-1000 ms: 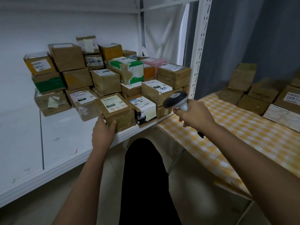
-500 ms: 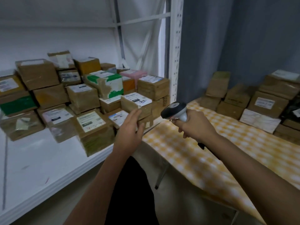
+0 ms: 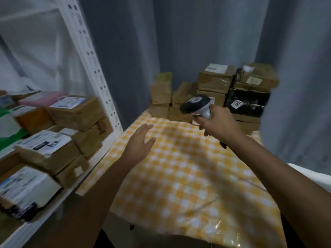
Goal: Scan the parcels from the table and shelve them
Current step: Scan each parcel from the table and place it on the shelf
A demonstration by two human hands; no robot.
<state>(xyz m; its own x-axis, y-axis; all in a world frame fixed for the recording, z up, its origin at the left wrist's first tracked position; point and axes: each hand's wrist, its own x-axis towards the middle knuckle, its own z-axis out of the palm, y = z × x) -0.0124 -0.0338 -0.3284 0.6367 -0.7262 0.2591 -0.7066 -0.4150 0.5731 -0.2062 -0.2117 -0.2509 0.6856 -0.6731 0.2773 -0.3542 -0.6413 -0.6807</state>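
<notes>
Several brown cardboard parcels (image 3: 215, 81) are stacked at the far end of the table (image 3: 179, 176), which has a yellow checked cover; one black box (image 3: 247, 101) sits among them. My right hand (image 3: 216, 124) grips a black and white barcode scanner (image 3: 197, 104), held above the table just in front of that stack. My left hand (image 3: 141, 142) hovers over the table's left side, fingers straight, holding nothing. On the white shelf (image 3: 53, 208) at the left lie several labelled parcels (image 3: 75, 111).
The shelf's white perforated upright (image 3: 93, 68) stands between shelf and table. Grey curtains (image 3: 197, 33) hang behind the table. A white edge (image 3: 311, 174) shows at the far right.
My view has swung right from the shelf to the table. My left hand left the shelved parcel and moved over the table, empty. My right hand keeps the scanner.
</notes>
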